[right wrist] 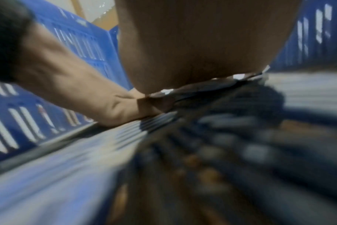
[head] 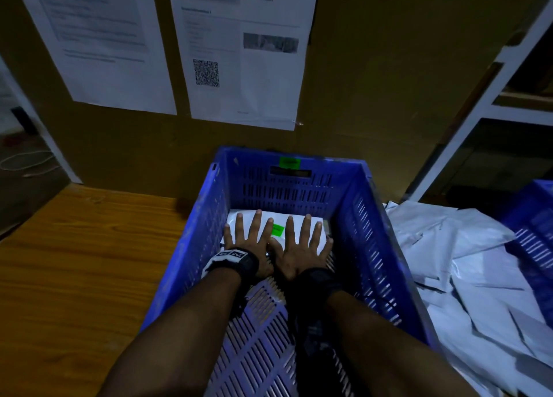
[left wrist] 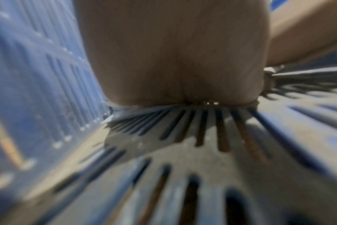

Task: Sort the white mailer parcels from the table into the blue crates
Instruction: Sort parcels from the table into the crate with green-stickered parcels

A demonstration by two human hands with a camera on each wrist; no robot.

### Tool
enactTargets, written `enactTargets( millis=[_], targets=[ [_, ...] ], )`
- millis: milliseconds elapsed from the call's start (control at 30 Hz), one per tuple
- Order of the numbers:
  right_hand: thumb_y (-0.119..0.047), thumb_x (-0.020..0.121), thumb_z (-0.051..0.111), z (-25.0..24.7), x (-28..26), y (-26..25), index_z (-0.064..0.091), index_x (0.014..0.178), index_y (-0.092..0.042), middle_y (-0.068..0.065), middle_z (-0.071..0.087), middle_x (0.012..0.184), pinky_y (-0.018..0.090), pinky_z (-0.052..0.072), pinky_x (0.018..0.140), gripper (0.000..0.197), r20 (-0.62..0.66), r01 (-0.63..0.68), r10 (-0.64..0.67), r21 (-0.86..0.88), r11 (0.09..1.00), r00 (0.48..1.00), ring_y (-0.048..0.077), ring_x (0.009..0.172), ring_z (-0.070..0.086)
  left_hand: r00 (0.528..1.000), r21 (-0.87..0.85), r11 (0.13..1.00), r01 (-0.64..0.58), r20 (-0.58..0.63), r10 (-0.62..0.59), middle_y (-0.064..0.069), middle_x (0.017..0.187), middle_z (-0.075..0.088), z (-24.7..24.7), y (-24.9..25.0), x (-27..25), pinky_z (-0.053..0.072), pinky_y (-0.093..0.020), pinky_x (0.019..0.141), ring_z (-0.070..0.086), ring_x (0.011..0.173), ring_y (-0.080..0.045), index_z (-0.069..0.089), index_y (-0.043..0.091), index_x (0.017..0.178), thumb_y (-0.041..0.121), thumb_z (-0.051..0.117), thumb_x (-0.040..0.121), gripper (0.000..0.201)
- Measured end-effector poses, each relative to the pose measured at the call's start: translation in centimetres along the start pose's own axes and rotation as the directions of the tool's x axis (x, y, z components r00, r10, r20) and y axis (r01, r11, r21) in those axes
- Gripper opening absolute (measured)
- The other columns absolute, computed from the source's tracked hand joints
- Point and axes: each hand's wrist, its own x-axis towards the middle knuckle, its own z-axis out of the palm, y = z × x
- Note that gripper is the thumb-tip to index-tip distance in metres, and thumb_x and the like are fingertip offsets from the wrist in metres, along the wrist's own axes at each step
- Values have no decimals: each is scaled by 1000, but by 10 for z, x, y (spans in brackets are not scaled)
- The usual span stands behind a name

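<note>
Hands first: we've got the left hand [head: 250, 242] and right hand [head: 300, 247] both flat, fingers spread wide, pressing down on a white mailer parcel [head: 317, 232] that lies on the slotted floor of the blue crate [head: 377, 247], up against its far wall. Nothing is pinched or gripped; it's just palms and straight fingers on top. The parcel has a green sticker [head: 277, 229] showing between our hands, and the crate's far wall carries a matching green label [head: 289, 162], so we reckon this is the right bin.

To do this step well, we'd say press evenly so the parcel sits flat and squared into the far end, leaving the near part of the floor free for more. No need to shove hard, since mailers crumple and slide. The wrist views are blurry and mostly show palm against the crate floor, so we can't tell how snug the parcel's edges are.

Still plenty to go: a heap of white mailers [head: 466, 265] waits on the tabletop [head: 74, 262] just to the right, beside a second blue crate [head: 535, 217].
</note>
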Motion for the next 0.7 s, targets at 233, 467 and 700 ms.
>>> enactTargets(
  millis=[233,467,700],
  targets=[
    [-70,94,19,-48,-5,-27,-9,156,-29,9,-26,160,64,-13,112,80,153,-17,2,96,995,988,33,146,-27,998,73,997,5,-57,-1,5,151,-44,-11,4,-14,-10,-63,115,-31,145,-37,-23,35,153,52,48,92,95],
    [-48,103,22,-142,-28,-61,9,157,-24,7,-5,165,64,-9,115,60,-54,301,-299,37,953,953,34,150,-12,985,-49,999,7,-171,-16,0,157,-36,-55,20,-54,-16,-61,114,-37,143,-32,-22,29,153,78,14,81,94],
    [-42,101,39,-250,-75,-32,43,139,-16,11,45,145,52,31,109,46,-250,443,-464,-139,886,850,31,138,35,926,72,995,63,-376,-32,-10,159,-34,-137,50,-96,-9,-68,113,-34,143,-41,9,19,159,57,48,96,84]
  ],
)
